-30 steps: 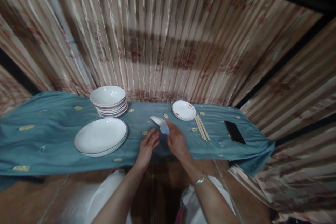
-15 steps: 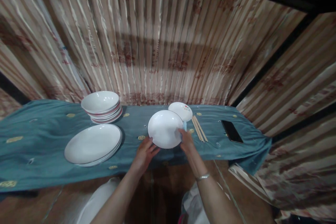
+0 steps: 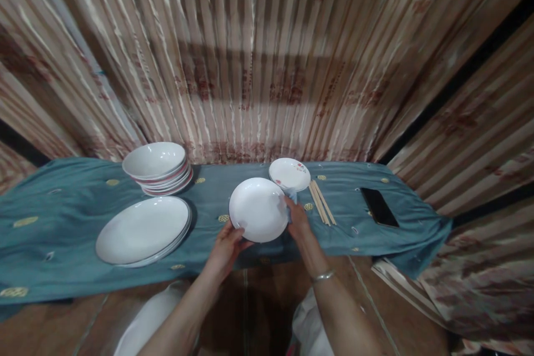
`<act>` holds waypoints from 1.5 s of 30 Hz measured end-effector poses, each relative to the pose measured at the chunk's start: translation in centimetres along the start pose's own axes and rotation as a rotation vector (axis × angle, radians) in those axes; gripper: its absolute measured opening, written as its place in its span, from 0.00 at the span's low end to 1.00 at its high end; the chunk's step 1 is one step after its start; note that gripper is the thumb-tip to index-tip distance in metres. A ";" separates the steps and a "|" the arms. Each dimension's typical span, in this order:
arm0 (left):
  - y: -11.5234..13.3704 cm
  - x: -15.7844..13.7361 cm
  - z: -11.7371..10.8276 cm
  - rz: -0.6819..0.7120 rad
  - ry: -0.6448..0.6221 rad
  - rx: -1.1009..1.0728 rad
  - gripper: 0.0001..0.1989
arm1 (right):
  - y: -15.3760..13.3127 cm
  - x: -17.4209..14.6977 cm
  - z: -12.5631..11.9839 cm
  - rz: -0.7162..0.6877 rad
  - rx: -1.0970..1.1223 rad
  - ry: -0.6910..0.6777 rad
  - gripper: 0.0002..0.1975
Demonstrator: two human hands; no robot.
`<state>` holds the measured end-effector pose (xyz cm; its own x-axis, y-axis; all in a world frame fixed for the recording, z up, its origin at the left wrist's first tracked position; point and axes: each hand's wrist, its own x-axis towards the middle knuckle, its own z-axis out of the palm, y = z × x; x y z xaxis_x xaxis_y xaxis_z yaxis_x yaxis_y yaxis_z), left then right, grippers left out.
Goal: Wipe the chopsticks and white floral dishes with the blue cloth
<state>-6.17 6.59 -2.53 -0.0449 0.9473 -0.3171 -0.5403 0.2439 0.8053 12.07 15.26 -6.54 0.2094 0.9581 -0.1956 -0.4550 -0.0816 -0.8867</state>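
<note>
White plate (image 3: 258, 210) held before me: my left hand (image 3: 226, 246) grasps its rim at seven o'clock, my right hand (image 3: 299, 222) grips it at three with a bluish cloth (image 3: 293, 197); floral plates (image 3: 291, 172) sit at one o'clock.

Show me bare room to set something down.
Bare: tablecloth between the chopsticks and phone, and left of the bowls and large plates. Crowded: the middle, where the left hand and right hand hold a plate near the floral plate.
</note>
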 end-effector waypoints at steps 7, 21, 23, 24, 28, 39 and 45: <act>-0.2 -0.1 -0.2 0.001 0.007 0.049 0.23 | -1.1 0.6 -0.7 -0.370 -0.271 0.071 0.20; -1.1 0.4 -0.2 -0.055 0.069 0.032 0.42 | -1.5 -4.3 -0.3 -0.627 -1.531 -0.564 0.18; -1.1 0.3 -0.3 -0.058 0.046 0.040 0.46 | -1.5 -4.0 -0.5 -0.576 -1.552 -0.592 0.16; -1.1 0.3 -0.4 -0.055 0.024 0.044 0.47 | -1.4 -3.7 -0.5 -0.556 -1.563 -0.580 0.16; -1.1 0.0 -0.5 -0.041 -0.034 0.077 0.50 | -0.9 -2.1 -0.3 -0.555 -1.568 -0.409 0.17; -1.1 -0.4 -0.2 -0.056 -0.054 0.041 0.52 | 2.3 -1.9 4.5 -0.757 -1.147 -0.433 0.22; -1.4 0.1 -1.3 0.005 -0.081 0.071 0.47 | 2.3 -4.3 4.6 -0.658 -0.859 -0.664 0.17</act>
<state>-6.50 6.04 -4.30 0.0217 0.9616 -0.2735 -0.4790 0.2501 0.8414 6.15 12.25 -5.86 -0.4045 0.8175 0.4098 0.3271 0.5479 -0.7700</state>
